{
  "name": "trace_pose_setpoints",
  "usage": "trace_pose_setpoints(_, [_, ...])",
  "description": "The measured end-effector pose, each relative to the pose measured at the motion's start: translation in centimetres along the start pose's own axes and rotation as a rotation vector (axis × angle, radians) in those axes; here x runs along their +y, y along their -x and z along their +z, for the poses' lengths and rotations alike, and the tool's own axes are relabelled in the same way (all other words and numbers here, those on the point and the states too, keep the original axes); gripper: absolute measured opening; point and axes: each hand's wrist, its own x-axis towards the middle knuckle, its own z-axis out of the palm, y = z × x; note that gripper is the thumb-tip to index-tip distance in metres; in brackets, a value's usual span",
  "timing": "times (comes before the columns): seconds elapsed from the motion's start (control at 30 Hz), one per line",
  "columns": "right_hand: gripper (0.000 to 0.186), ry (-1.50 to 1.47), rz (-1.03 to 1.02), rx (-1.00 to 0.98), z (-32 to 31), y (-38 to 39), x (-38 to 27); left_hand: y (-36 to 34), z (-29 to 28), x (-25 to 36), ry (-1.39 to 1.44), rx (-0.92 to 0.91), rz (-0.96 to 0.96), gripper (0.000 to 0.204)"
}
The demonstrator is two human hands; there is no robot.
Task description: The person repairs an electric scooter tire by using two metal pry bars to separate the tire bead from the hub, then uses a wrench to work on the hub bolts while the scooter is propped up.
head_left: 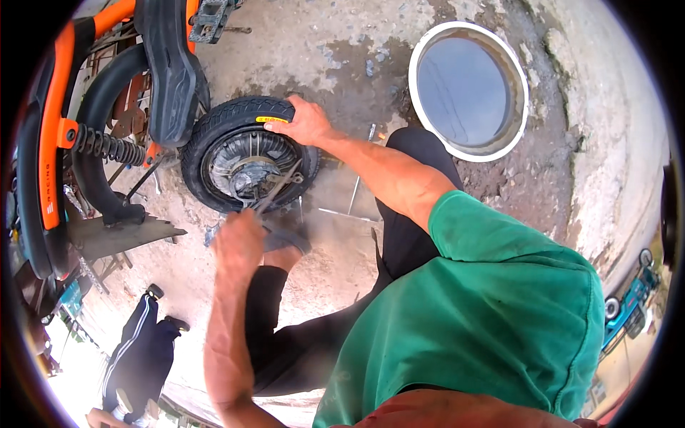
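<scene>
A scooter wheel with a ribbed metal hub [251,165] and a black tyre [214,120] stands on the ground before me, its side turned toward me. My right hand [305,123] grips the tyre's upper right edge beside a yellow label, thumb on the sidewall. At the wheel's lower edge, my left hand [239,239] is closed around a slim metal lever [278,189]; motion blurs this hand a little. The lever slants up to the right across the rim, its far end near the tyre's right side. My foot [284,246] is just below the wheel.
An orange and black scooter frame [53,128] with a coil spring [107,146] stands close on the left. A white-rimmed basin of water [467,93] sits at the upper right. Thin metal rods [353,192] lie right of the wheel. Another person [139,349] is at lower left.
</scene>
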Motion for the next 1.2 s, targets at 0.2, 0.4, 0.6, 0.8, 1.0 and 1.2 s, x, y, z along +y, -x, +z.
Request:
trace_pose_setpoints(0.2, [0.091,0.036,0.035,-0.029,-0.1,0.3,-1.2,-7.0,-3.6,-0.8,-0.287,-0.18,0.098,0.026])
trace_pose_setpoints(0.4, [0.089,0.043,0.057,-0.005,-0.6,0.0,-0.4,-12.3,-4.1,-0.2,-0.333,-0.216,0.258,0.031])
trace_pose_setpoints(0.6, [0.091,0.029,0.041,-0.006,0.0,-0.1,-0.5,-12.5,-4.7,-0.2,-0.39,-0.159,0.37,0.031])
trace_pose_setpoints(0.8, [0.088,0.035,0.055,-0.008,-0.5,-0.1,0.0,-12.7,-4.4,2.8,-0.524,-0.295,0.275,0.022])
trace_pose_setpoints(1.0, [0.088,0.054,0.048,0.003,-0.2,-0.3,-0.1,-14.5,-3.8,-0.4,-0.416,-0.196,0.49,0.031])
trace_pose_setpoints(1.2, [0.083,0.005,0.035,-0.001,-0.2,-0.3,-0.2,-16.4,-3.4,-0.8,-0.409,-0.229,0.505,0.033])
